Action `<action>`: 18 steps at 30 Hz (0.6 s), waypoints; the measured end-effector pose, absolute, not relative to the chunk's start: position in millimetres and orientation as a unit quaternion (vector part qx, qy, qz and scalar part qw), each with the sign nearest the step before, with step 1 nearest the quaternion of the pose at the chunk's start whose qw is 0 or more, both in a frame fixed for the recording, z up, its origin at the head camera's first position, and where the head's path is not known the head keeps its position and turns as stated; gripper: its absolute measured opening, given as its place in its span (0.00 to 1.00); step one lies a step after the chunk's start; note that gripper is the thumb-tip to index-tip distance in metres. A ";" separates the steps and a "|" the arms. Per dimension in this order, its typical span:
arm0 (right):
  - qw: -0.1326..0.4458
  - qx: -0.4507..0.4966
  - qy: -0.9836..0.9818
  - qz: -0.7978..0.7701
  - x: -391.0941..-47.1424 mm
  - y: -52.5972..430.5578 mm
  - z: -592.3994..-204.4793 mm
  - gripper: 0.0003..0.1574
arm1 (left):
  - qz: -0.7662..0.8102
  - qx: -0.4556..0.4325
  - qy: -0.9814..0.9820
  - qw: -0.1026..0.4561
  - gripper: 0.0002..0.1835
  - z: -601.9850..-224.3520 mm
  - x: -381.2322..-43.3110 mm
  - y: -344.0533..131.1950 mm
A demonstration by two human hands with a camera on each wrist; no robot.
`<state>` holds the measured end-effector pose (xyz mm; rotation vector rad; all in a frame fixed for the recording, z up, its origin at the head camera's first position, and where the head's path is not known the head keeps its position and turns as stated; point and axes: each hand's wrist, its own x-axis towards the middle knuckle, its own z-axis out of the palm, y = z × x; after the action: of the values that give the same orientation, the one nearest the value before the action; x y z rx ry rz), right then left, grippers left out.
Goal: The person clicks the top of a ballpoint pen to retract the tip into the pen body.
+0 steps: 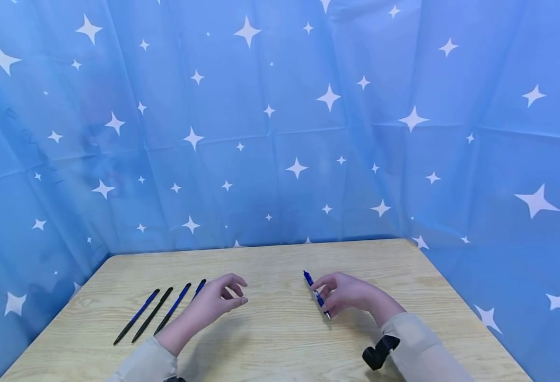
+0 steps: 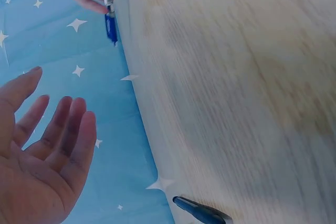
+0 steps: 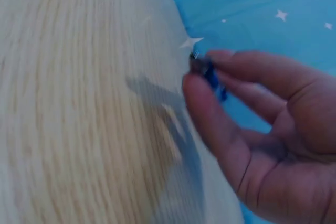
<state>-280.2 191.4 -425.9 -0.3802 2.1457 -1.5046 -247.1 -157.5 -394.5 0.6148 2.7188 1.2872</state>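
Note:
A blue pen [image 1: 318,297] with a silvery band and tip is pinched between the thumb and fingers of my right hand [image 1: 351,293], above the right half of the table. Seen in the right wrist view, the pen [image 3: 211,76] points toward the camera, held at the fingertips. My left hand [image 1: 215,300] hovers left of the middle, fingers loosely bent and nothing in them; the left wrist view shows its palm [image 2: 39,182] bare. Beside it lie several blue-and-black pens in a slanted row, the leftmost pen [image 1: 137,317] farthest away. The left hand partly covers the nearest pen [image 1: 201,287].
The light wooden table [image 1: 270,339] has rounded far corners. Behind it and along both sides hangs a blue curtain [image 1: 261,175] with white stars. A black strap device [image 1: 381,352] sits on the right sleeve [image 1: 420,339].

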 end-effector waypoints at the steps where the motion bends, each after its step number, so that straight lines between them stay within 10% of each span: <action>1: 0.245 -0.134 0.788 -0.549 -280.3 191.5 -426.3 0.32 | 0.417 0.202 0.886 0.038 0.15 -395.0 -247.3 -158.7; 18: 0.240 -0.112 0.834 -0.484 -278.5 182.6 -429.0 0.30 | 0.406 0.197 0.891 0.050 0.14 -401.4 -249.4 -168.3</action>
<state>-278.5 182.6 -429.0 -0.3074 2.2833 -1.3252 -249.4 -168.3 -401.4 0.6011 2.7134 1.2351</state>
